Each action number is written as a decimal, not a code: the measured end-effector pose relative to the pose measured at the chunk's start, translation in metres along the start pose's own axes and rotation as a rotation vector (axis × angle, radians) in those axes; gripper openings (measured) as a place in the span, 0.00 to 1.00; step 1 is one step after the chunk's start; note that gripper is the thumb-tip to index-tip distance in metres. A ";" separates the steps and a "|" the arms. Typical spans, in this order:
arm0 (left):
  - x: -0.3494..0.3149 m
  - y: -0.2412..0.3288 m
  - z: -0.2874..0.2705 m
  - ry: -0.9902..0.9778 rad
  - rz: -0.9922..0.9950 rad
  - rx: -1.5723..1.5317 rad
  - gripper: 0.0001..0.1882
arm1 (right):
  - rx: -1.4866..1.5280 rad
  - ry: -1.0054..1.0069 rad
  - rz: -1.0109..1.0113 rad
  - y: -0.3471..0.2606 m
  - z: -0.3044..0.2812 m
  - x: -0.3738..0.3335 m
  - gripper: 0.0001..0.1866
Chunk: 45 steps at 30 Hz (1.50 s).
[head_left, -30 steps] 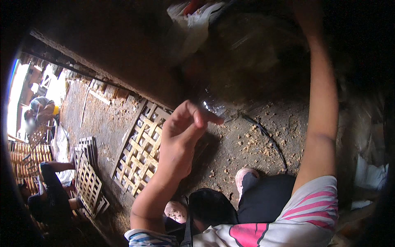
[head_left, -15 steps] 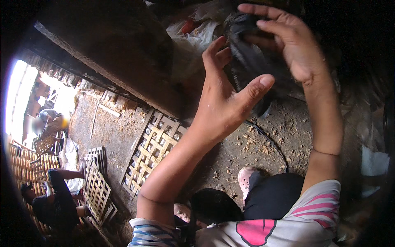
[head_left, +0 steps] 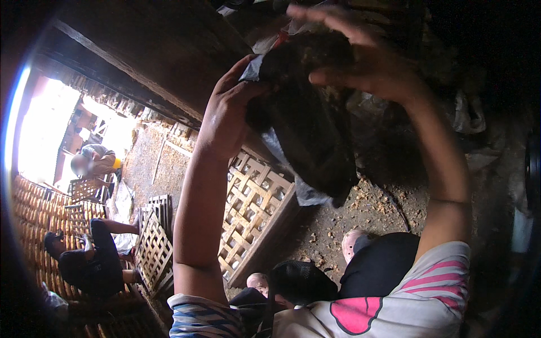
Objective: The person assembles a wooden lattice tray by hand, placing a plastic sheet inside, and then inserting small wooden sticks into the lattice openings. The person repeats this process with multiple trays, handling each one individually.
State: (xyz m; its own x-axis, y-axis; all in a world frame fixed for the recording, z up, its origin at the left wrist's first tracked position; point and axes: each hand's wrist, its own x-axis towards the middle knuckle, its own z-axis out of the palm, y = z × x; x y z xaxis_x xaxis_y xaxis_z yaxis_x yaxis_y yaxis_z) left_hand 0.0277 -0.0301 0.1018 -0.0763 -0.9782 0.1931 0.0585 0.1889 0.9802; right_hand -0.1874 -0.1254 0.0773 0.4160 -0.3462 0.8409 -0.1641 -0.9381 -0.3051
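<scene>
A dark plastic bag with pale grey edges hangs in front of me between my raised arms. At its upper left edge, the fingers and thumb of my left hand close on the plastic. My right hand is at the bag's upper right, its fingers stretched out and apart, partly smeared by motion. Shadow hides whether its fingertips touch the plastic. What the bag contains, if anything, is too dark to tell.
A woven slatted panel lies left of my knees. Crumbly debris litters the floor. A dark beam crosses the upper left. Two people, one seated in dark clothes and one bending farther off, are near more slatted panels.
My left hand, open before, has moved left and closed on the bag's edge. The dark bag now hangs nearer, between my arms. My right hand remains raised with fingers apart.
</scene>
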 end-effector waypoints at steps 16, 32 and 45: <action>0.054 0.025 0.025 -0.121 0.359 1.259 0.18 | 0.487 -0.082 0.387 0.010 0.003 -0.005 0.20; 0.102 0.019 0.014 -0.022 0.453 1.126 0.16 | 0.107 -0.158 0.539 0.074 -0.006 -0.083 0.23; 0.126 0.016 0.004 -0.014 0.841 1.356 0.09 | -0.130 -0.235 0.416 0.095 0.017 -0.090 0.34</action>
State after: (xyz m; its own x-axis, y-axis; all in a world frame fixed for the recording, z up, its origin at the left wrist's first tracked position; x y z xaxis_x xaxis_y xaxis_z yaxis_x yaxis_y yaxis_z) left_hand 0.0149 -0.1503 0.1417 -0.4901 -0.5609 0.6673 -0.8012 0.5915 -0.0913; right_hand -0.2249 -0.1833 -0.0352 0.4795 -0.6985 0.5313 -0.4634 -0.7156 -0.5226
